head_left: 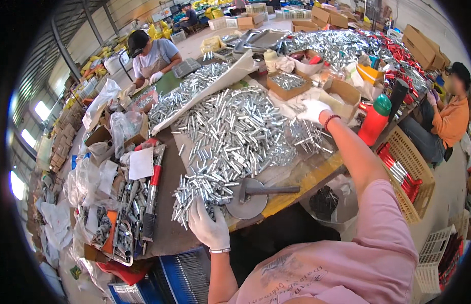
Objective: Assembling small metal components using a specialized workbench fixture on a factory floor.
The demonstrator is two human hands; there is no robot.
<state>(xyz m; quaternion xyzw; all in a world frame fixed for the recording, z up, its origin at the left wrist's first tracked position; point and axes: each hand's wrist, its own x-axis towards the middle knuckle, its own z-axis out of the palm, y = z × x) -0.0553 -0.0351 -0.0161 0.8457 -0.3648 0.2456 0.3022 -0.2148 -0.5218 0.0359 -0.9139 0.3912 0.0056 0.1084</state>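
My left hand (pixel 207 223), in a white glove, rests at the near edge of a large heap of short silver metal pins (pixel 230 131). Its fingers and thumb are apart, touching the pins. Further off to the right, my right hand (pixel 315 110), also gloved, reaches over paper beside an open cardboard box (pixel 342 96). Its fingers are drawn together over small thin metal parts; what they hold is too small to make out. Below that hand lie loose thin metal rods (pixel 312 138). A hammer (pixel 271 190) lies with its head on a round metal plate (pixel 248 202).
A red bottle with a green cap (pixel 375 121) stands at the right edge. Left are a red-handled tool (pixel 154 177) and plastic bags (pixel 86 182). A yellow crate (pixel 410 177) holds red-handled parts. Co-workers sit at far left (pixel 153 58) and right (pixel 448 121).
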